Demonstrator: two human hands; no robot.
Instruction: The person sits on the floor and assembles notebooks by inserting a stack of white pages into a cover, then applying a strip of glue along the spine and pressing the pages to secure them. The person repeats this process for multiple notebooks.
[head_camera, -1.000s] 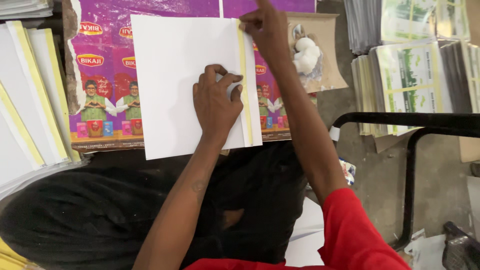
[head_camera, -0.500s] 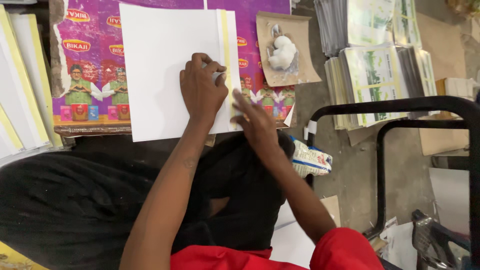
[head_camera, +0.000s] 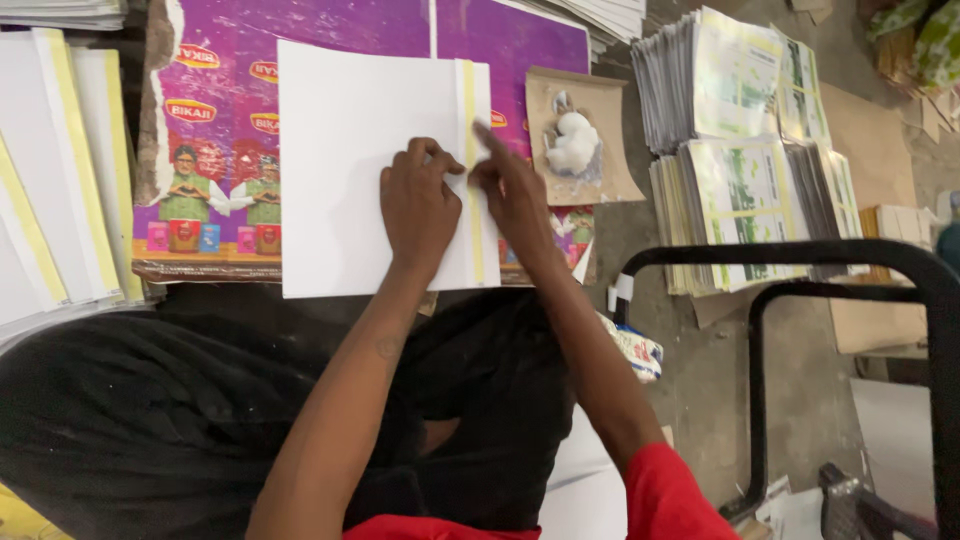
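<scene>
Purple board, both hands flat on white sheet

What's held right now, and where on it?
Nothing is gripped. Left hand presses flat on the white sheet; right hand fingertips press its yellow strip near the right edge.

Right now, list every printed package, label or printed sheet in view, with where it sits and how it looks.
Purple printed packaging sheet: flat under the white sheet, purple with red ovals and pictured figures.
Stacks of printed sheets: right of it on the floor, rectangular, white and green.
Small printed packet: below the right forearm, white with blue and red.
</scene>
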